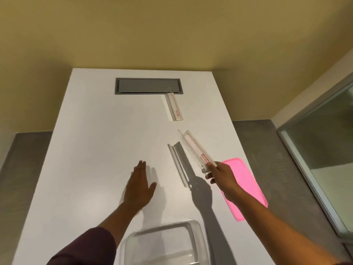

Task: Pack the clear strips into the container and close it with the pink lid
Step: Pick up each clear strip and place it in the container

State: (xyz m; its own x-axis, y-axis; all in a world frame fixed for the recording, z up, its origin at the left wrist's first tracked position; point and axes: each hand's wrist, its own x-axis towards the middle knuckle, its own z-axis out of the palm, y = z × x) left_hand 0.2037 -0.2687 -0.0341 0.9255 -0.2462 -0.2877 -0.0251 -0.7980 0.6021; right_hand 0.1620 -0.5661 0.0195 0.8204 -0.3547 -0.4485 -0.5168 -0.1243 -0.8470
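Container nearest; right hand pinches a clear strip, left hand spread flat.

White worktop carries clear container at near edge, pink lid right, two clear strips, flat left hand.
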